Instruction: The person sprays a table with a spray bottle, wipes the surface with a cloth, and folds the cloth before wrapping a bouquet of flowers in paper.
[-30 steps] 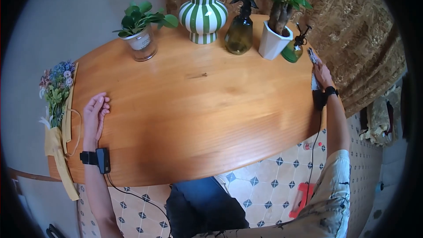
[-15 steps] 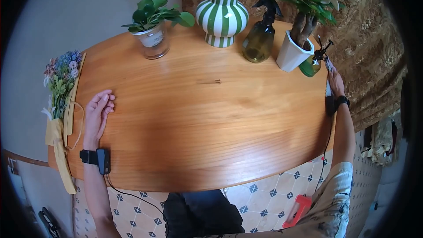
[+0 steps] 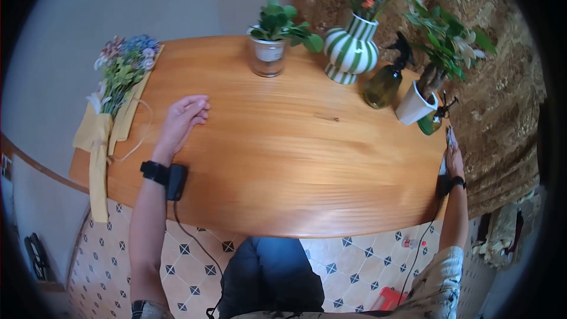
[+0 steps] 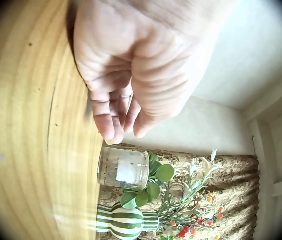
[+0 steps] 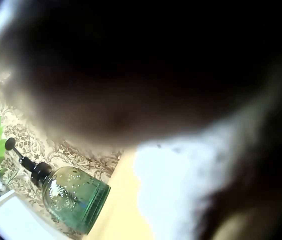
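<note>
My left hand (image 3: 180,125) rests on its side on the wooden table (image 3: 266,165), fingers loosely curled and holding nothing. In the left wrist view, the same hand (image 4: 138,65) has its fingertips close together above the wood. At the table's far right edge my right hand (image 3: 455,160) lies over a white cloth-like piece (image 3: 443,165), just in front of the small green spray bottle (image 3: 430,123). In the right wrist view the white piece (image 5: 163,185) appears beneath a dark, blurred hand; its fingers are hidden there.
Along the back stand a small potted plant (image 3: 269,52), a striped vase (image 3: 351,52), an amber spray bottle (image 3: 383,87) and a white-potted plant (image 3: 416,105). A wrapped bouquet (image 3: 121,80) lies at the left. Cables hang from both wrists.
The head view has swung left, so the table items appear further right. My right hand has moved slightly toward me along the right edge; my left hand keeps its pose.
</note>
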